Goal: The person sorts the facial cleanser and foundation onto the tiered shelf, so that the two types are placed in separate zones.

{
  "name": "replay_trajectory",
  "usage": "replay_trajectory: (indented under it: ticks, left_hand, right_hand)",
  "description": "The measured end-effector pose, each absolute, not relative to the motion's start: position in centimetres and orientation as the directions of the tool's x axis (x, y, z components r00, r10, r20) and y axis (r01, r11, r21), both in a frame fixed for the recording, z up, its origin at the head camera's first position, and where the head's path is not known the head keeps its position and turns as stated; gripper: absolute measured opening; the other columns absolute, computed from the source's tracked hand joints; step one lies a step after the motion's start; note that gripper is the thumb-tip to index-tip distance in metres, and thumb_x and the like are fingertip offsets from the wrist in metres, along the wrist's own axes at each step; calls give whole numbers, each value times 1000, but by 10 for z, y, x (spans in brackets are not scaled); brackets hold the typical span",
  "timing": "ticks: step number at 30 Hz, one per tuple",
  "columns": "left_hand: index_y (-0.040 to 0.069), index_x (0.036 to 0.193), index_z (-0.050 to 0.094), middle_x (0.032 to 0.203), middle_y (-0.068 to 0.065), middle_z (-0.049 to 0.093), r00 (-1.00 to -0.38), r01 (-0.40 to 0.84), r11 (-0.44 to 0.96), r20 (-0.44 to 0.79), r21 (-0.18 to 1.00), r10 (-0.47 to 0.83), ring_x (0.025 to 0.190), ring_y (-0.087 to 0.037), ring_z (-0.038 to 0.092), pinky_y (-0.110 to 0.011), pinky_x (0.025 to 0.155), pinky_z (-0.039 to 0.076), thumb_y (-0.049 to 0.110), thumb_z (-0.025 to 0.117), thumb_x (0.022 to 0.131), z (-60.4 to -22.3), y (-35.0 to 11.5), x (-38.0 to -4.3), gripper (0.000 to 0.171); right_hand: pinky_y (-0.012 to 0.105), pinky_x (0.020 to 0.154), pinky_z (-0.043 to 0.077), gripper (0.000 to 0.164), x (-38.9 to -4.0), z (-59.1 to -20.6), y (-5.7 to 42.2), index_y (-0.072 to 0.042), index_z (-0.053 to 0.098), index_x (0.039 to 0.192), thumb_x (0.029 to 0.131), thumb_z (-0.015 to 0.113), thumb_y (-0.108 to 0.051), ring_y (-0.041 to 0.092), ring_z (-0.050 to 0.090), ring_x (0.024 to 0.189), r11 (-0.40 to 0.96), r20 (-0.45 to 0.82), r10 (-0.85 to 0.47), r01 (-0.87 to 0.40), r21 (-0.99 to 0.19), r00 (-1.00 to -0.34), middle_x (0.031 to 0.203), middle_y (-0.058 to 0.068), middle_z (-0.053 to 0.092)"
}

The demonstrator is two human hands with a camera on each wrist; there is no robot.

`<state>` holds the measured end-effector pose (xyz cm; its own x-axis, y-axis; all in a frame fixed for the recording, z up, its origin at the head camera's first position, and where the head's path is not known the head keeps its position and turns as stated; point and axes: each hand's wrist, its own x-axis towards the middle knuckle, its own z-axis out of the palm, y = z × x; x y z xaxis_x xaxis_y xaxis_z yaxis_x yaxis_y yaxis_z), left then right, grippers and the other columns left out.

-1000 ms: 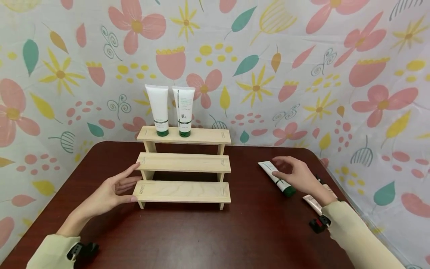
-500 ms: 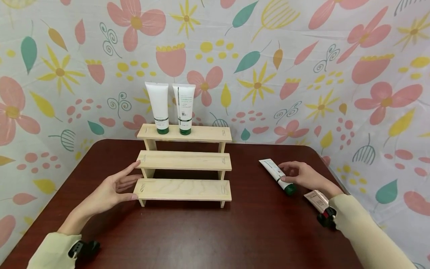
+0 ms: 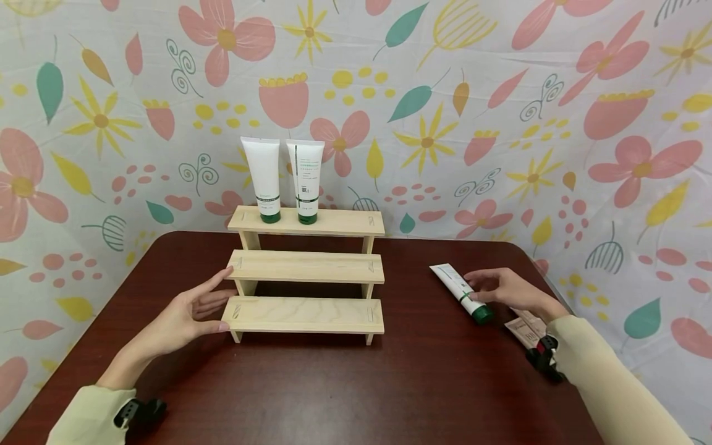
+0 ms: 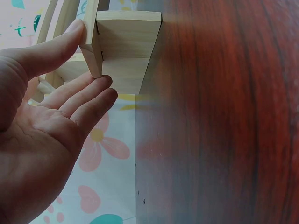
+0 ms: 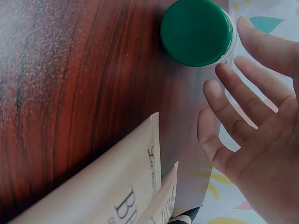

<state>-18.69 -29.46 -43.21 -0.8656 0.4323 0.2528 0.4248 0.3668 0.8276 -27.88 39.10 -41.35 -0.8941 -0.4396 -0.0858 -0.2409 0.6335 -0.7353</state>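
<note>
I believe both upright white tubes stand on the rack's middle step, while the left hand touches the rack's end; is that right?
Almost: the head view shows both upright white tubes standing on the top step of the rack, not the middle. The left hand does touch the rack's end.

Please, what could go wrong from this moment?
The right hand is at the lying tube, near its green cap, with no firm grip visible, so the tube might roll or slip when lifted.
The left hand touches the end of the wooden rack; a push there could topple the two upright tubes standing cap-down on the top step.
</note>
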Motion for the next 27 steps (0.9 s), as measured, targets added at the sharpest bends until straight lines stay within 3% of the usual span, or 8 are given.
replay_trajectory:
  ticks: [12, 22, 27]
  left_hand:
    - [16, 169, 28, 149, -26, 55, -862, 437, 373, 264, 818, 432, 132, -19, 60, -23, 100, 50, 2, 87, 86, -433, -295, -188, 103]
    - [16, 169, 26, 151, -24, 54, -868, 422, 385, 243, 821, 433, 133, -39, 57, -30, 101, 52, 2, 86, 88, -431, -292, -188, 102]
    - [14, 169, 26, 152, -24, 52, -871, 420, 391, 243, 819, 427, 133, -40, 57, -28, 100, 51, 2, 86, 87, -431, -293, -186, 103]
  right_hand:
    - [42, 87, 60, 49, -277, -411, 384, 7, 64, 139, 98, 77, -15, 27, 72, 104, 620, -133, -427, -183, -763, -894, 127, 21, 70]
    - [36, 84, 59, 49, -274, -413, 379, 8, 62, 140, 96, 78, -8, 32, 73, 99, 565, -159, -486, -170, -807, -859, 131, 26, 66]
    - [38, 80, 59, 53, -276, -410, 373, 11, 58, 141, 95, 77, -6, 32, 70, 97, 556, -154, -514, -191, -809, -844, 126, 25, 66]
